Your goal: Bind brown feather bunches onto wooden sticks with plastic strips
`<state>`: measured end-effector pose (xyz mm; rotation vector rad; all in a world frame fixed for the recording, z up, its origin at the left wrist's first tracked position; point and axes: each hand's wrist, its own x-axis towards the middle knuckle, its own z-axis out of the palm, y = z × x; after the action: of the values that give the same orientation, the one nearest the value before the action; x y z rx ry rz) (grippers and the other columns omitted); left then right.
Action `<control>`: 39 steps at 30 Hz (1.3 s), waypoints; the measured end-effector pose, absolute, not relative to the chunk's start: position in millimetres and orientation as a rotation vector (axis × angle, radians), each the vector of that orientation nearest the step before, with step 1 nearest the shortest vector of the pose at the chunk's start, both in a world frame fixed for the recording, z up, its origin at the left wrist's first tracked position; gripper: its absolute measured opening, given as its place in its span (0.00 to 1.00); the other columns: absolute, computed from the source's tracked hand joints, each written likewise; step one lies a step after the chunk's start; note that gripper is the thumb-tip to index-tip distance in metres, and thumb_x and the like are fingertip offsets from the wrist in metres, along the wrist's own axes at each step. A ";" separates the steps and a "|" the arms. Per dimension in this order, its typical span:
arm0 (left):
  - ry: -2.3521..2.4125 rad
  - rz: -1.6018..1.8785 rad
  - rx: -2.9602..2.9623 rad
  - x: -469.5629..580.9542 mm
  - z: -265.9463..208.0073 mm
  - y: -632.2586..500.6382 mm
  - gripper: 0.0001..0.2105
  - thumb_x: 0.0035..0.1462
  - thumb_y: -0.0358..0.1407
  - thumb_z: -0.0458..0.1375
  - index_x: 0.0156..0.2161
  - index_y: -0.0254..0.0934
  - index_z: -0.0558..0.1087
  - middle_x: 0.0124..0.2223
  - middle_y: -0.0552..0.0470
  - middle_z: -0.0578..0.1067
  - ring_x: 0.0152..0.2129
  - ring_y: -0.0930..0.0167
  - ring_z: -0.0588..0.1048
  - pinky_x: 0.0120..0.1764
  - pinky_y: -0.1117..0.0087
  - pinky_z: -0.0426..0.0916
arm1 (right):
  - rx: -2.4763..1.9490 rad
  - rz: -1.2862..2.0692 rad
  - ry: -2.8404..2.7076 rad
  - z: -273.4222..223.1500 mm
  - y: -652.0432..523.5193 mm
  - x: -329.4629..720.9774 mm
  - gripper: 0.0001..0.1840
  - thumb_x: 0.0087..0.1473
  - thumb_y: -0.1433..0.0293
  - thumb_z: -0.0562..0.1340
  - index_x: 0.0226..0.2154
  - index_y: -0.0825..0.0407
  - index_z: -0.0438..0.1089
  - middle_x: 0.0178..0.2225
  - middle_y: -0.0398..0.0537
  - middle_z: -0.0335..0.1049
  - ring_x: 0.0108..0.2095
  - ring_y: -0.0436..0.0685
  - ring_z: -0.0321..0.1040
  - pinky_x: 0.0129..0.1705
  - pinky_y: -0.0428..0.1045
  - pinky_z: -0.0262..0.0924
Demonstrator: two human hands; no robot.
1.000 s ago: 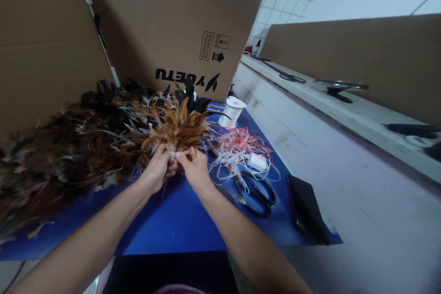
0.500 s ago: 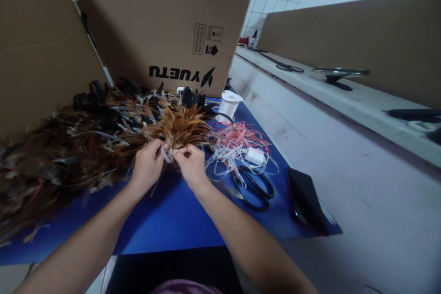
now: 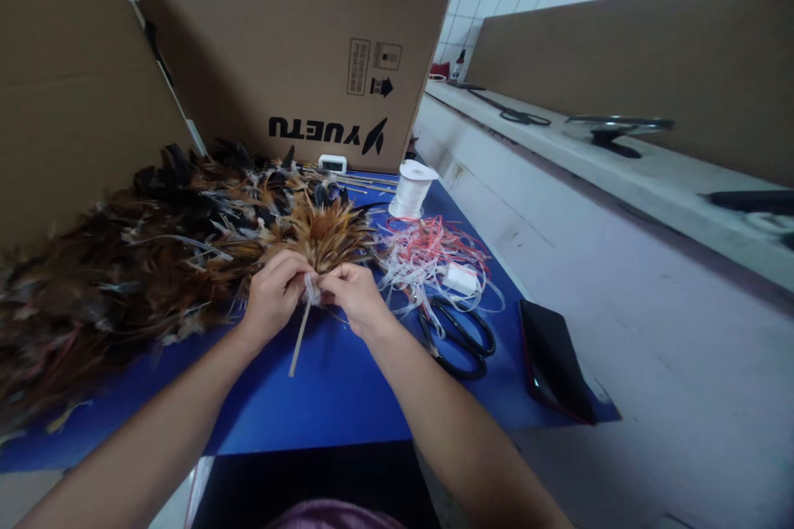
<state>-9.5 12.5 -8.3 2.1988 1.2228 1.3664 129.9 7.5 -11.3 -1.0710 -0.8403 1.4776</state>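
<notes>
My left hand [image 3: 274,294] and my right hand [image 3: 356,296] meet at the base of a bundle of brown feathers [image 3: 326,233], fingers closed on either side of it. A whitish translucent strip [image 3: 311,289] lies around the bundle's base, between my fingertips. From below it a thin pale stick [image 3: 298,343] points down towards me. The feather tips fan away from me. Beside my left hand spreads a large heap of brown and black feathers [image 3: 155,256]. What each fingertip pinches exactly is partly hidden.
Right of my hands lie red and clear plastic strips [image 3: 428,244], black-handled scissors [image 3: 462,339] and a dark phone [image 3: 552,359]. A white spool [image 3: 412,190] and a small white device [image 3: 333,164] stand farther back. Cardboard [image 3: 298,41] walls the far side; a ledge [image 3: 682,186] runs along the right.
The feather bundle has turned in my hands, so its tips sit lower and the stick now shows below. My left hand has shifted slightly right, closer to the right one.
</notes>
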 end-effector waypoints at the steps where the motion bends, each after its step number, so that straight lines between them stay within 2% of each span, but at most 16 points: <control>1: 1.200 1.384 2.155 -8.8 -9.9 13.0 0.06 0.55 0.33 0.55 0.29 0.39 0.73 0.33 0.48 0.74 0.34 0.68 0.72 0.40 0.69 0.65 | -1.062 1.510 -0.843 -11.1 7.4 132.7 0.10 0.34 0.74 0.65 0.15 0.53 0.61 0.13 0.37 0.64 0.17 0.48 0.64 0.23 0.46 0.63; 3: 1.148 1.405 2.044 -6.9 -12.5 13.3 0.06 0.54 0.34 0.57 0.28 0.39 0.73 0.33 0.49 0.74 0.33 0.68 0.72 0.37 0.69 0.66 | -1.042 1.570 -0.860 -11.0 7.6 138.3 0.09 0.34 0.75 0.65 0.16 0.54 0.62 0.14 0.38 0.66 0.17 0.48 0.64 0.23 0.46 0.64; 5: 1.098 1.385 1.891 -4.3 -14.3 12.1 0.06 0.54 0.35 0.57 0.28 0.38 0.72 0.33 0.50 0.75 0.26 0.72 0.72 0.29 0.72 0.66 | -1.025 1.626 -0.875 -11.1 8.0 143.2 0.09 0.35 0.75 0.65 0.16 0.54 0.62 0.14 0.39 0.67 0.17 0.48 0.65 0.24 0.46 0.65; 7: 1.064 1.348 1.735 -1.1 -15.7 10.3 0.06 0.55 0.37 0.57 0.28 0.38 0.71 0.33 0.51 0.75 0.18 0.76 0.68 0.21 0.74 0.63 | -1.006 1.681 -0.885 -11.3 8.5 146.9 0.09 0.35 0.74 0.66 0.17 0.54 0.63 0.15 0.40 0.68 0.17 0.48 0.66 0.24 0.46 0.65; 9: 1.041 1.345 1.629 2.2 -16.9 8.9 0.07 0.55 0.38 0.57 0.29 0.38 0.70 0.33 0.52 0.75 0.14 0.78 0.64 0.19 0.75 0.61 | -0.976 1.735 -0.894 -11.7 9.1 149.2 0.11 0.34 0.73 0.67 0.17 0.54 0.62 0.15 0.41 0.69 0.18 0.49 0.67 0.25 0.47 0.66; 13: 1.045 1.406 1.530 6.8 -18.8 9.2 0.08 0.56 0.39 0.58 0.30 0.38 0.70 0.28 0.54 0.74 0.13 0.79 0.62 0.18 0.76 0.59 | -0.935 1.800 -0.896 -12.1 10.5 152.1 0.14 0.34 0.72 0.70 0.18 0.55 0.62 0.17 0.40 0.70 0.20 0.49 0.68 0.28 0.48 0.67; 18: 1.060 1.410 1.586 5.6 -19.3 10.7 0.08 0.56 0.38 0.58 0.29 0.37 0.69 0.25 0.55 0.71 0.15 0.79 0.63 0.19 0.78 0.59 | -0.910 1.842 -0.952 -9.3 11.8 159.3 0.14 0.36 0.70 0.70 0.21 0.56 0.64 0.20 0.43 0.72 0.23 0.49 0.70 0.32 0.49 0.68; 23: 1.070 1.373 1.614 3.2 -19.3 12.7 0.07 0.56 0.37 0.58 0.28 0.36 0.70 0.24 0.54 0.71 0.15 0.79 0.64 0.19 0.78 0.59 | -1.020 1.775 -1.071 -3.6 10.4 164.7 0.10 0.47 0.70 0.66 0.24 0.54 0.62 0.20 0.43 0.72 0.24 0.52 0.73 0.30 0.48 0.68; 27: 1.096 1.316 1.691 3.0 -21.1 16.0 0.08 0.56 0.36 0.56 0.28 0.36 0.69 0.23 0.55 0.70 0.16 0.78 0.65 0.20 0.78 0.61 | -1.129 1.641 -1.161 -0.2 8.0 163.2 0.08 0.54 0.74 0.59 0.25 0.53 0.61 0.20 0.41 0.70 0.24 0.53 0.74 0.26 0.46 0.67; 32: 1.160 1.268 1.834 2.7 -29.6 20.6 0.07 0.55 0.35 0.56 0.27 0.36 0.69 0.22 0.57 0.69 0.17 0.78 0.67 0.22 0.78 0.62 | -1.193 1.561 -1.239 -2.1 8.3 161.4 0.11 0.55 0.79 0.55 0.24 0.54 0.59 0.19 0.39 0.67 0.22 0.49 0.72 0.26 0.45 0.68; 39: 1.236 1.192 1.924 1.0 -36.6 23.7 0.06 0.55 0.34 0.55 0.28 0.37 0.70 0.22 0.58 0.70 0.19 0.77 0.67 0.23 0.78 0.61 | -1.313 1.403 -1.543 -10.3 8.1 165.4 0.09 0.57 0.75 0.53 0.26 0.52 0.62 0.23 0.43 0.68 0.26 0.52 0.73 0.24 0.43 0.65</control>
<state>1.0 23.7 -36.6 1.9241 1.2365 1.1923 165.4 8.1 -10.3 -1.3129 -1.5425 1.4028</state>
